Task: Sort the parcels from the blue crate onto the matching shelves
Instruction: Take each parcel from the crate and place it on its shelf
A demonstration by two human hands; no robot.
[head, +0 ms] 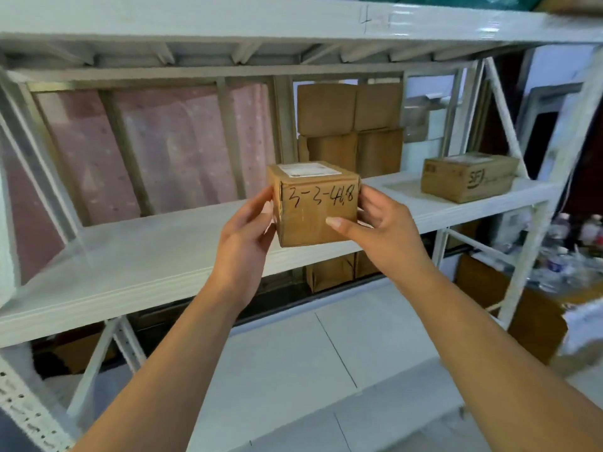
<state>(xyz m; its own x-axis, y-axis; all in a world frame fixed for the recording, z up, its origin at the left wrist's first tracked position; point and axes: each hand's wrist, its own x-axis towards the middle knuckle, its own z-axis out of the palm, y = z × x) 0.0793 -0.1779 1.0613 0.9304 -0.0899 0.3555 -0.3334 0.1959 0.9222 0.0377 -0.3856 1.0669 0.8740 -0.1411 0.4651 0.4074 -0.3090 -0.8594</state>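
Head view: marked parcel held at shelf edge, set-down not yet done

Head camera, at a white steel rack: a person holds a small brown parcel (318, 203) at picture centre, over the front edge of the middle shelf board (146, 256). The left hand (244, 230) presses the box's left side, with thumb and fingers (266, 207) closed against the cardboard. The right hand (381, 230) clamps the other side, its thumb laid across the front face. Whether the box's base touches the board cannot be told.

Ink on the front face begins "3-3"; the last figures are hard to read. At 12 o'clock the upper beam (365, 19) carries a scrawled "4", so the board beneath is probably the third tier and the right home for this box. The step in hand appears to be placement. The next move calls for pushing the parcel in past the edge, lowering it flat with the writing facing out, then letting both hands go.

The blue crate is out of frame. On the same board, at 3 o'clock and well apart from the parcel, sits one brown carton (470, 177) with a printed side. At 1 o'clock, behind the rack's rear frame, stacked cartons (349, 132) rise in two layers. A pink sheet (163, 151) fills the back from 9 to 11 o'clock. Lower cartons (329, 272) show under the board, toward 6 o'clock.
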